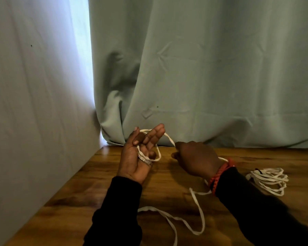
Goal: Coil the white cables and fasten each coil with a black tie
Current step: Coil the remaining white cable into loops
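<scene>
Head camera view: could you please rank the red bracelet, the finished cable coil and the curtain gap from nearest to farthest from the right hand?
Measured from the right hand:
1. Red bracelet, on that hand's own wrist.
2. Finished cable coil, lying on the table to its right.
3. Curtain gap, far up on the left, behind the left hand.

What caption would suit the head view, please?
Left hand holds loops of white cable as right hand feeds it; tied coil lies on the table.
</scene>
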